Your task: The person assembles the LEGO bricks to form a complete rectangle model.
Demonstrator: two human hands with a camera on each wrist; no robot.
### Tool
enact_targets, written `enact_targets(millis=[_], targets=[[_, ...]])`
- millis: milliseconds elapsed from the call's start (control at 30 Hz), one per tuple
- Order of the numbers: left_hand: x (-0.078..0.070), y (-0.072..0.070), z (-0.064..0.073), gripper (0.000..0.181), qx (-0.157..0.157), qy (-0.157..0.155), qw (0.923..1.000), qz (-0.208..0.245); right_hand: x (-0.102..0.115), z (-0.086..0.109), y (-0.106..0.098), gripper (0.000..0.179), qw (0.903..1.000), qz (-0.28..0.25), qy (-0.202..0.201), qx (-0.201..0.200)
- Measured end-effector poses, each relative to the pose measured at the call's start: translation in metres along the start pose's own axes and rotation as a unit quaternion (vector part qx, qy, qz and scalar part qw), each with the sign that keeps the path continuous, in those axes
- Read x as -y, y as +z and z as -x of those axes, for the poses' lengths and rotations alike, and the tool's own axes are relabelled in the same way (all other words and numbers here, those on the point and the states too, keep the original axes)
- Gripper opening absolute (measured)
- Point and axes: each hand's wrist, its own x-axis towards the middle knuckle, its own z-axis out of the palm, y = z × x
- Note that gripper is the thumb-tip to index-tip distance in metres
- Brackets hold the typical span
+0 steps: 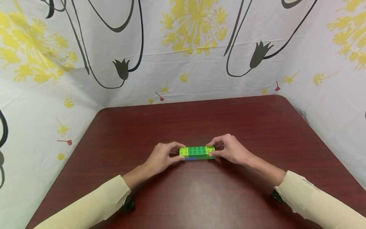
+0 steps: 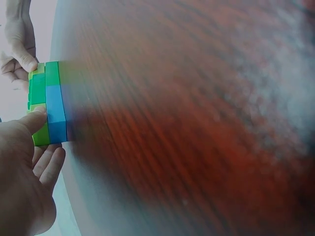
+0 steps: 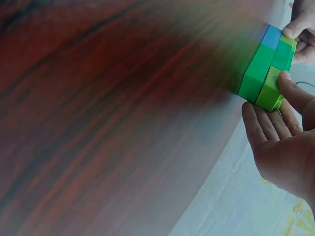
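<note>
A two-layer bar of toy building bricks lies on the table, running left to right. Its top layer is a long green brick (image 1: 197,150) between a lime brick (image 1: 184,152) on the left and another lime brick (image 1: 210,149) on the right. Underneath sit a blue brick (image 2: 57,115) on the left side and a green lower brick (image 3: 255,73) on the right. My left hand (image 1: 160,158) pinches the left end between thumb and fingers. At the opposite end, my right hand (image 1: 233,150) pinches the right lime brick, thumb on its near side.
The dark red wood-grain table (image 1: 194,194) has rounded far corners. White cloth (image 1: 194,79) with yellow and grey flower prints hangs behind it and along both sides. Dark straps or devices show under both sleeves (image 1: 94,203).
</note>
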Motion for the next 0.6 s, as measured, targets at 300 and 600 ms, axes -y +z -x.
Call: enact_targets(millis=[300, 600], targets=[[0.0018, 0.0001, -0.0004, 0.038, -0.001, 0.006, 1.0, -0.003, 0.0017, -0.0019, -0.0007, 0.025, 0.9999, 0.008, -0.002, 0.006], [0.0009, -0.0013, -0.0028, 0.039, 0.01, 0.008, 0.9995, -0.029, 0.0013, -0.003, -0.0034, 0.024, 0.9999, 0.009, 0.008, 0.011]])
